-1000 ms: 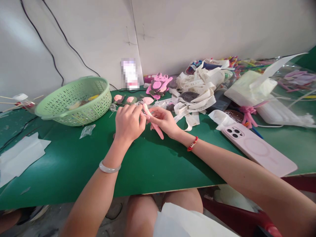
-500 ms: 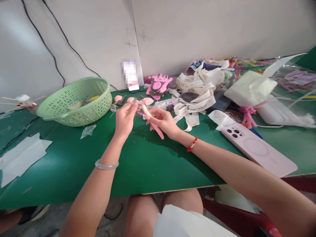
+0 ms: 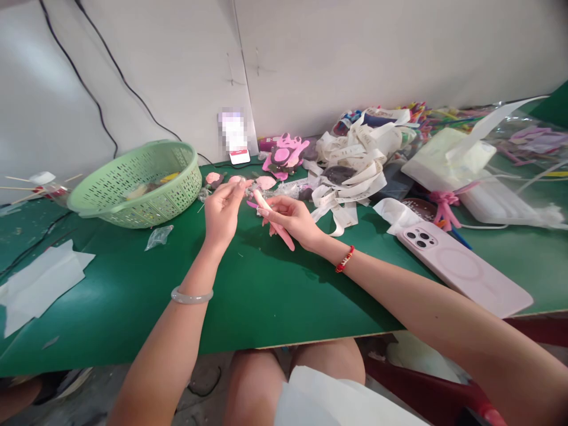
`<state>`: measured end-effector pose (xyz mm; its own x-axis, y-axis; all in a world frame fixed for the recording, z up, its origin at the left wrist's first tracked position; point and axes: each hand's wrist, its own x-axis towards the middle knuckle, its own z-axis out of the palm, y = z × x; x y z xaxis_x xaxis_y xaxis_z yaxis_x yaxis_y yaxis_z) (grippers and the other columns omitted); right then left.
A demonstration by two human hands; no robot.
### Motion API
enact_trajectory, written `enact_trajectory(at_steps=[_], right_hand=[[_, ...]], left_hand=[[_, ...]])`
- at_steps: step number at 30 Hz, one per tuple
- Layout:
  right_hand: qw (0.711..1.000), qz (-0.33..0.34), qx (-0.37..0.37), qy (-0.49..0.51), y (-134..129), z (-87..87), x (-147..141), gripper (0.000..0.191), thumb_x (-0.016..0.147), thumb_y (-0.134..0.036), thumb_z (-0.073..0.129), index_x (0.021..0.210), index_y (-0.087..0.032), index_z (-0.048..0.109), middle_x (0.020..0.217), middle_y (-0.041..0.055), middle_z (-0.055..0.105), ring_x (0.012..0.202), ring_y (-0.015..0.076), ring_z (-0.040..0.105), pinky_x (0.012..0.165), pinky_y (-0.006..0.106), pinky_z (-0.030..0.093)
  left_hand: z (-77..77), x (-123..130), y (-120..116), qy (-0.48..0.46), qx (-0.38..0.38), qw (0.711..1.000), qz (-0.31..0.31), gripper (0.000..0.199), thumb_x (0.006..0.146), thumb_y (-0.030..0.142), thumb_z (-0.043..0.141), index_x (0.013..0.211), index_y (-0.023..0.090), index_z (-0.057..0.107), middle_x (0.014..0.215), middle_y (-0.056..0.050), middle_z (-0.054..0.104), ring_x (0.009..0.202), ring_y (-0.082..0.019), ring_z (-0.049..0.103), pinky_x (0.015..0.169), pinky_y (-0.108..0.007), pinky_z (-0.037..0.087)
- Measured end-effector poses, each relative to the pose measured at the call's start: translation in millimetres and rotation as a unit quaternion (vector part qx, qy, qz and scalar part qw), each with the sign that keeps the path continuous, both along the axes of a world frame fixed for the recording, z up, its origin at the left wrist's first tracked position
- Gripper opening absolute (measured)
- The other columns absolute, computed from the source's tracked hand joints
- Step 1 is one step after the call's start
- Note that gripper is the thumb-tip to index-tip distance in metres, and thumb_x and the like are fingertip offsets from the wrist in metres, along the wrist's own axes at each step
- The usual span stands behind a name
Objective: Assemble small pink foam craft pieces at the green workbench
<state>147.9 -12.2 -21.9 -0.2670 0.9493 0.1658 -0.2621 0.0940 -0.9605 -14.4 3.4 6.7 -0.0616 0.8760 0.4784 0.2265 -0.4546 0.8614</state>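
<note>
My left hand (image 3: 223,212) is held over the green table with thumb and fingers pinched together. A small pink piece (image 3: 248,183) shows at its fingertips, too small to name. Close by on the right, my right hand (image 3: 290,218) is closed around a long, slim pink tool-like piece (image 3: 284,234), pale at its upper end and rounded at its lower end. A thin purple strip (image 3: 252,204) shows between the hands; what bears it is unclear. Just beyond the fingers lie pink and dark rounded pieces (image 3: 266,182) and a pink and black figure-shaped piece (image 3: 284,155).
A green perforated basket (image 3: 133,204) stands at left, near a scrap of clear plastic (image 3: 158,236) and white paper (image 3: 47,284). White printed ribbons (image 3: 355,154) are heaped at back right. A pink phone (image 3: 465,266) lies by my right forearm; a lit phone (image 3: 235,133) leans on the wall.
My left hand has shifted slightly left, away from my right hand, with the small pink piece still at its fingertips. My right hand and its long pink piece are almost unmoved.
</note>
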Motion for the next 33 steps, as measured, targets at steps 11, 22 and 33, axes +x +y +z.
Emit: enact_trajectory(at_steps=[11,22,33], right_hand=[[0.999,0.026,-0.018,0.028,0,2.1,2,0.04,0.071,-0.048,0.081,0.09,-0.017,0.064,0.068,-0.0016,0.067,0.051,0.0097,0.06,0.053,0.024,0.054],[0.992,0.101,-0.029,0.074,1,2.1,5,0.033,0.079,-0.045,0.076,0.095,-0.017,0.067,0.075,-0.0008,0.069,0.053,0.008,0.06,0.054,0.022,0.054],[0.992,0.106,-0.026,0.063,0,3.8,4,0.033,0.081,-0.047,0.073,0.091,-0.016,0.068,0.077,-0.0003,0.068,0.053,0.0072,0.058,0.053,0.021,0.053]], left_hand=[[-1.1,-6,6,-0.068,-0.066,0.994,-0.058,0.037,0.078,0.056,0.072,0.096,0.025,0.076,0.114,-0.008,0.072,0.106,-0.022,0.065,0.079,-0.031,0.053],[-5.4,7,1,-0.174,-0.199,0.949,-0.173,0.052,0.087,0.067,0.054,0.107,0.023,0.074,0.115,-0.009,0.071,0.099,-0.02,0.065,0.072,-0.028,0.052],[-10.3,20,-5,-0.2,-0.208,0.947,-0.14,0.046,0.088,0.06,0.057,0.102,0.02,0.074,0.104,-0.009,0.073,0.081,-0.017,0.067,0.058,-0.026,0.051]])
